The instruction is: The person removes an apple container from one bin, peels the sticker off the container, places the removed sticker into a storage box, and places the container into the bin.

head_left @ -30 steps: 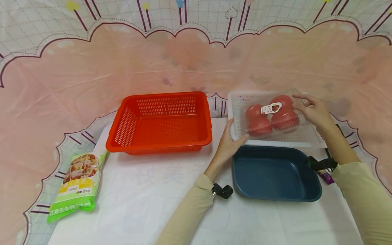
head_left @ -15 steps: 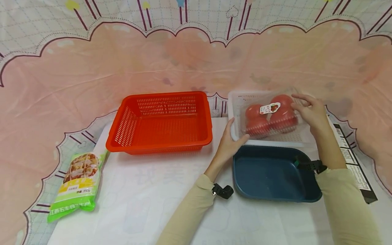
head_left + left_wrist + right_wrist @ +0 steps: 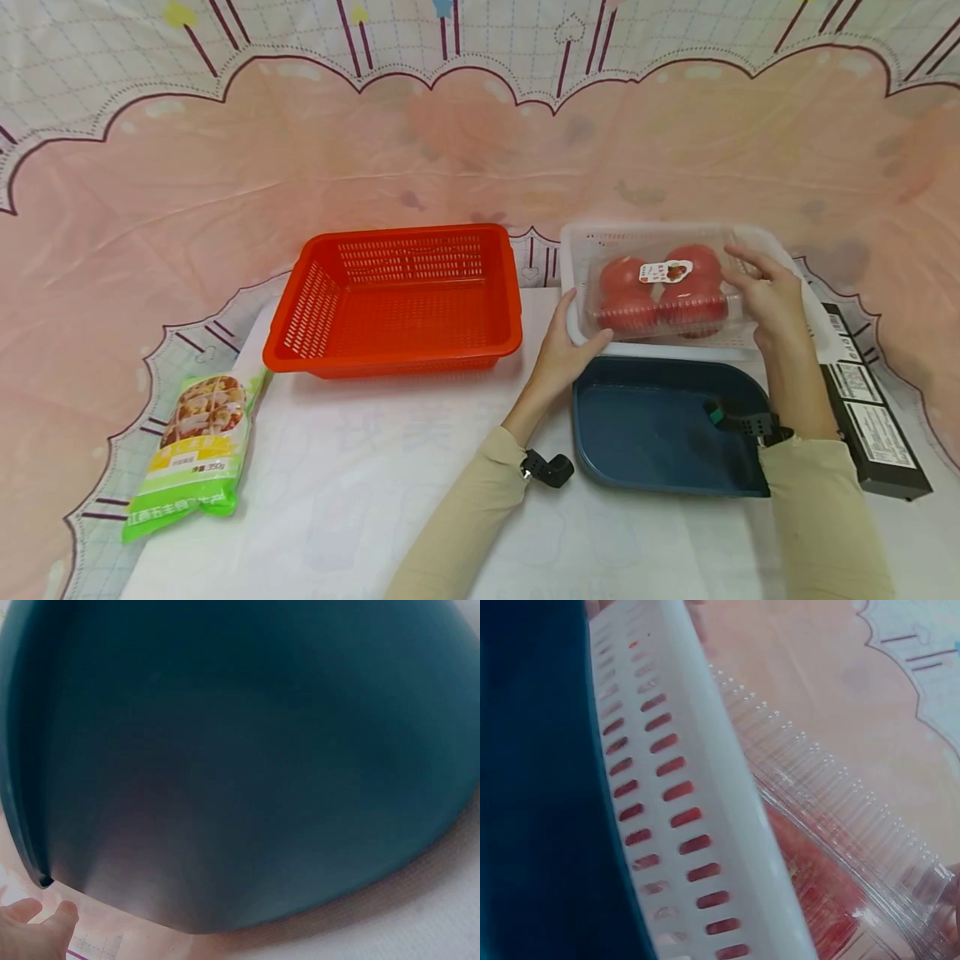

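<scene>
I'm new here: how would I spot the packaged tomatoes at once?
On the white tabletop, find the white basket, right of the red basket and behind the dark blue basin. The clear plastic pack of tomatoes is in it, touched by the right hand. Unlike the plain containers around it, it's see-through and carries a white label.

A table [image 3: 315,492] with a white cover carries a dark blue tub [image 3: 660,433]. Right behind the tub stands a white basket [image 3: 675,352]; left of the tub and farther back, a red basket [image 3: 405,364]. A green food bag [image 3: 198,450] lies well to the tub's left, along the table's edge; a black box [image 3: 873,417] with white labels lies to its right.
</scene>
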`<act>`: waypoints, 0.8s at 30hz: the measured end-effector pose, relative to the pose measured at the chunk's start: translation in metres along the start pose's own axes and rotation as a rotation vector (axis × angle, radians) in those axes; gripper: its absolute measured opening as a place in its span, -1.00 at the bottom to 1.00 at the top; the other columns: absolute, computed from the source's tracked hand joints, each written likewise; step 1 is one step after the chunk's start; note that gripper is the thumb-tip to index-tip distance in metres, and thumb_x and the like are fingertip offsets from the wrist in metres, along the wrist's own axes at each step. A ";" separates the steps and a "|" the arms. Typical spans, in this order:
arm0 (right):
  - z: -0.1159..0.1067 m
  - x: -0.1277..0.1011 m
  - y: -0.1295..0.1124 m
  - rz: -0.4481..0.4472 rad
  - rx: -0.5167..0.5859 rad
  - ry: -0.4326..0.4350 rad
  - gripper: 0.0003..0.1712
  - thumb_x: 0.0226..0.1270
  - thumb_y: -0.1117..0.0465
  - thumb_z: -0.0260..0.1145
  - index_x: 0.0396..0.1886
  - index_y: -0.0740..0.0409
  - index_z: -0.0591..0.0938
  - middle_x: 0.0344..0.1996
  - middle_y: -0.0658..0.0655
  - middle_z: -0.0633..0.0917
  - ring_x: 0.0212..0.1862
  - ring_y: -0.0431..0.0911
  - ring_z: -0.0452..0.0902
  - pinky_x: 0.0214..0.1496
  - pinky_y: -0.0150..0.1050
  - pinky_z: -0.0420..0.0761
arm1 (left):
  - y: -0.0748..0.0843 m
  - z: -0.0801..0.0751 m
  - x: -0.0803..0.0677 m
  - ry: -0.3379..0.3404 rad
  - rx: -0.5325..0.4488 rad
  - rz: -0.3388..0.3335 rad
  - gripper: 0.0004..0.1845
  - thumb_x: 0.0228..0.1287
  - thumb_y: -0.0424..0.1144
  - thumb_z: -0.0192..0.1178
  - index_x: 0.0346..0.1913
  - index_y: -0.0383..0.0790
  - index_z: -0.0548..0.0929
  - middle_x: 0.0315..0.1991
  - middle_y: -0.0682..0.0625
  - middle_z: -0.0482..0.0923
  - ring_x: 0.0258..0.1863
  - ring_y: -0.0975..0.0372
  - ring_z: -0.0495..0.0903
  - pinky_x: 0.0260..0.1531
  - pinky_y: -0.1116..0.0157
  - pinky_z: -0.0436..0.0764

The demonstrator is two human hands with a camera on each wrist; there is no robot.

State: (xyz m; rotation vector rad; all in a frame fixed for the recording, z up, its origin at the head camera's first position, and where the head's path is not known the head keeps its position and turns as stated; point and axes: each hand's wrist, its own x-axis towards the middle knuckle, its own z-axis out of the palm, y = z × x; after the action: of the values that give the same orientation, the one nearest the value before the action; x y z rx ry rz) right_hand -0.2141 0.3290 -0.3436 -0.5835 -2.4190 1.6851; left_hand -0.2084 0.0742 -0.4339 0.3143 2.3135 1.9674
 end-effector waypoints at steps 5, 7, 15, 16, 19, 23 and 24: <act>-0.003 -0.002 0.006 0.072 0.232 0.014 -0.41 0.26 -0.06 0.32 0.31 -0.30 0.48 0.26 -0.05 0.39 -0.01 -0.31 0.24 -0.19 -0.46 0.33 | 0.001 0.000 0.000 -0.009 -0.001 -0.006 -0.11 0.20 0.04 0.29 0.51 0.13 0.05 0.52 0.07 0.11 0.44 0.14 0.20 0.41 -0.07 0.22; -0.004 -0.003 0.009 0.069 0.378 0.021 -0.46 0.24 0.07 0.37 0.25 -0.23 0.56 -0.06 -0.15 0.50 -0.29 -0.35 0.31 -0.38 -0.50 0.32 | 0.001 0.000 -0.001 -0.007 -0.005 -0.004 -0.11 0.20 0.03 0.29 0.51 0.13 0.05 0.51 0.07 0.12 0.43 0.15 0.21 0.41 -0.07 0.22; -0.013 -0.004 0.017 0.066 0.747 -0.048 -0.70 0.20 0.31 0.39 -0.14 -0.15 0.76 -0.65 -0.10 0.57 -0.76 -0.24 0.24 -0.72 -0.41 0.13 | 0.001 -0.001 0.000 -0.011 -0.012 -0.002 -0.11 0.20 0.01 0.29 0.52 0.14 0.03 0.50 0.05 0.13 0.41 0.15 0.24 0.40 -0.04 0.24; -0.014 -0.003 0.017 0.068 0.764 -0.056 -0.71 0.20 0.32 0.39 -0.16 -0.15 0.76 -0.66 -0.09 0.56 -0.75 -0.24 0.27 -0.72 -0.41 0.15 | 0.000 -0.001 0.000 -0.012 -0.014 -0.006 -0.11 0.20 0.02 0.29 0.52 0.15 0.03 0.50 0.05 0.13 0.41 0.15 0.23 0.40 -0.05 0.24; -0.017 -0.001 0.020 0.077 0.818 -0.082 -0.71 0.20 0.34 0.38 -0.18 -0.13 0.76 -0.68 -0.05 0.56 -0.75 -0.22 0.31 -0.74 -0.40 0.19 | 0.000 -0.001 0.000 -0.017 -0.018 -0.012 -0.11 0.20 0.02 0.29 0.52 0.16 0.02 0.50 0.07 0.13 0.41 0.15 0.23 0.40 -0.06 0.24; -0.018 0.003 0.024 0.091 0.874 -0.099 -0.70 0.21 0.37 0.36 -0.15 -0.09 0.76 -0.68 -0.02 0.59 -0.74 -0.20 0.37 -0.74 -0.41 0.23 | 0.000 -0.002 -0.001 -0.022 -0.030 -0.009 -0.11 0.21 0.01 0.28 0.52 0.17 0.01 0.49 0.08 0.14 0.41 0.14 0.22 0.41 -0.06 0.23; -0.019 0.004 0.024 0.094 0.884 -0.103 -0.70 0.21 0.37 0.36 -0.15 -0.08 0.76 -0.67 -0.02 0.60 -0.73 -0.20 0.40 -0.73 -0.41 0.25 | 0.000 -0.002 -0.001 -0.024 -0.033 -0.007 -0.11 0.21 0.01 0.28 0.52 0.17 0.01 0.49 0.08 0.14 0.41 0.14 0.22 0.41 -0.05 0.22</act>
State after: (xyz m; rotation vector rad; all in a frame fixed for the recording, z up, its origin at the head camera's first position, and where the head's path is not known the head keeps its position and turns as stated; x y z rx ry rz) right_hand -0.2057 0.3541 -0.3598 -0.4617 -1.4355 2.5746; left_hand -0.2076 0.0720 -0.4340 0.3246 2.2626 1.9851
